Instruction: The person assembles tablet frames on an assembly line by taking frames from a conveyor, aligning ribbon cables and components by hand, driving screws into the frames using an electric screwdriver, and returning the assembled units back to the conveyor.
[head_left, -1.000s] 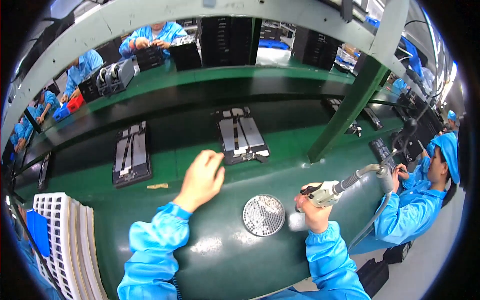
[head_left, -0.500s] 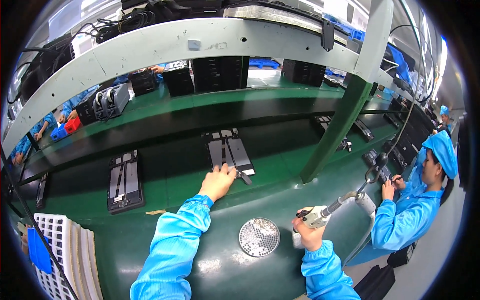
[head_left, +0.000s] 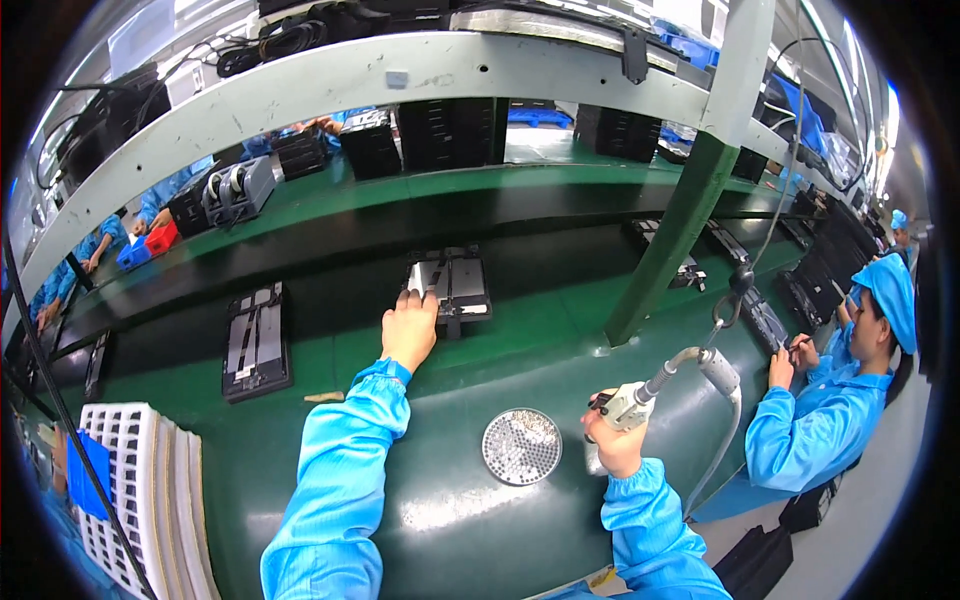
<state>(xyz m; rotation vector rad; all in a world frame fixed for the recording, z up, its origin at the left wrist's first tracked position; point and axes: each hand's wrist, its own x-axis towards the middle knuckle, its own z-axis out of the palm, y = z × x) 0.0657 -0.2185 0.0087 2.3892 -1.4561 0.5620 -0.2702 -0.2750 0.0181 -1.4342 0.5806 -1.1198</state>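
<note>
An opened black tablet [head_left: 455,285] with grey battery-like blocks and dark strips lies on the dark line ahead of me. My left hand [head_left: 409,332] grips its near left edge, fingers over the grey block. A dark tab sticks out from the tablet's near side. Around a whitish pistol-shaped electric screwdriver [head_left: 630,405] my right hand [head_left: 617,446] is closed; the tool hangs from a cable and ring, and its tip is hard to make out. Between my forearms sits a round perforated tray [head_left: 522,446] holding many small screws.
Another opened tablet [head_left: 256,342] lies on the left. A green post [head_left: 675,240] rises at right, below a pale beam [head_left: 540,75]. White foam trays [head_left: 130,490] stand at lower left. A co-worker in blue [head_left: 820,410] works at right.
The tablet under my left hand has turned straighter and shifted slightly away, the hand moving left and away with it. My right hand still holds the screwdriver. The view has shifted slightly.
</note>
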